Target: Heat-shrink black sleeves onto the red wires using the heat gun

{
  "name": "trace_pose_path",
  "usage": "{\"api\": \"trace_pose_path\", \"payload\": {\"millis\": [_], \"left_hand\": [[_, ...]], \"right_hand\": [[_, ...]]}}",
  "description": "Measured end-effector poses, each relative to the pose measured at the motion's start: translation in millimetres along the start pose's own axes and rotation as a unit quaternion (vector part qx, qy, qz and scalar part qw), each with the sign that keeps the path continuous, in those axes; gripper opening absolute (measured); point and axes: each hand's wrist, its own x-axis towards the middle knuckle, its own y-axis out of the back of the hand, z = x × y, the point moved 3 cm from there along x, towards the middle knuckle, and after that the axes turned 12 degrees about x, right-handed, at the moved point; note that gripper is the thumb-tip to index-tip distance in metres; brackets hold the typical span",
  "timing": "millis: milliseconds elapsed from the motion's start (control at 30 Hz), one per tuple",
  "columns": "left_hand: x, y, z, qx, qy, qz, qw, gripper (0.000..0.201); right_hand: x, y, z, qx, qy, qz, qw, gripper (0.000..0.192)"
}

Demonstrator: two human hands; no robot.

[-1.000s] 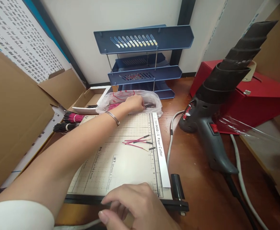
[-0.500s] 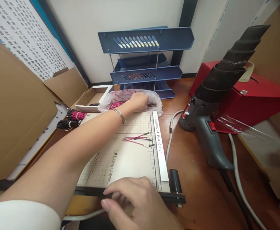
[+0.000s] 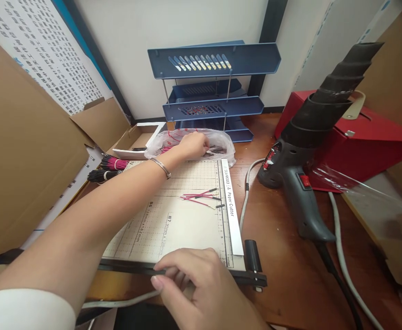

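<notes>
My left hand [image 3: 194, 144] reaches over the paper cutter [image 3: 183, 233] into a clear plastic bag [image 3: 223, 137] of loose pink and black wires. Its fingers are curled, and whatever sits between them is hidden. Close to the cutter's front edge, my right hand [image 3: 199, 284] is loosely bent, thumb apart from the fingers, with nothing seen in it. Several short pink wires [image 3: 201, 196] lie crossed on the cutter board, some with black ends. A small black sleeve piece [image 3: 220, 206] rests beside the white guard strip.
Bundles of pink wires [image 3: 113, 162] and black wires [image 3: 100, 175] lie left of the cutter. A heat gun [image 3: 302, 183] stands at right before a red box [image 3: 369, 137]. Behind are a blue tiered tray [image 3: 218, 59] and an open carton [image 3: 101, 121]. The cutter's handle [image 3: 252, 254] sticks up front right.
My left hand has shifted slightly left within the bag. My right hand keeps nearly the same pose. The whole view has moved a little.
</notes>
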Motion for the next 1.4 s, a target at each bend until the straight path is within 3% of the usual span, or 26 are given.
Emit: {"api": "trace_pose_path", "payload": {"millis": [100, 300, 500, 833, 1200, 1300, 1400], "left_hand": [[-23, 19.4, 4, -0.011, -0.017, 0.032, 0.999, 0.021], [-93, 51.7, 15, -0.038, -0.077, 0.053, 0.995, 0.02], [-137, 42.7, 33, -0.03, -0.131, 0.032, 0.99, 0.018], [-149, 32.6, 51, -0.093, -0.171, 0.023, 0.981, 0.014], [-174, 41.3, 37, -0.162, -0.145, 0.041, 0.975, 0.016], [-168, 40.2, 34, -0.165, -0.121, 0.051, 0.978, 0.018], [-140, 34.8, 25, -0.132, -0.077, 0.068, 0.986, 0.019]], "right_hand": [[0, 1, -2, 0.002, -0.011, -0.009, 1.0, 0.013], [3, 1, -3, 0.018, -0.015, -0.032, 0.999, 0.017], [3, 2, -7, 0.017, -0.016, -0.041, 0.999, 0.015], [1, 4, -6, 0.021, -0.006, -0.041, 0.999, 0.016], [2, 4, -7, 0.026, -0.012, -0.043, 0.999, 0.017], [2, 3, -7, 0.011, -0.007, -0.039, 0.999, 0.015], [2, 2, -6, 0.009, -0.006, -0.04, 0.999, 0.015]]}}
